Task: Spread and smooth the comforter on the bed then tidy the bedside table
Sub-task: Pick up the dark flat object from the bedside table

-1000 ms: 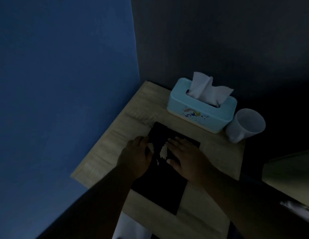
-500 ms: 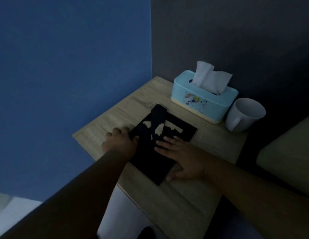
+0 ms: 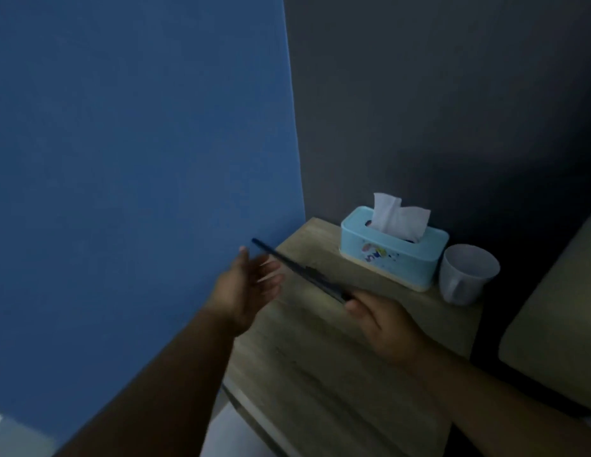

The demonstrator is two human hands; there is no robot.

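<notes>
A thin black flat item (image 3: 297,270), a book or folder seen edge-on, is lifted off the wooden bedside table (image 3: 324,364). My right hand (image 3: 383,324) grips its near corner. My left hand (image 3: 248,288) is open, palm up, just left of the item's far part, fingers apart and close to it without holding it. A light blue tissue box (image 3: 391,253) with a white tissue sticking out stands at the back of the table. A white mug (image 3: 464,273) stands right of the box.
A blue wall (image 3: 139,176) borders the table on the left and a dark grey wall (image 3: 436,110) stands behind it. The pale edge of the bed (image 3: 558,331) shows at the right. The scene is dim.
The black item lay flat on the table under both hands; now my right hand has lifted it on edge. My left hand has let go and opened. The camera has tilted up.
</notes>
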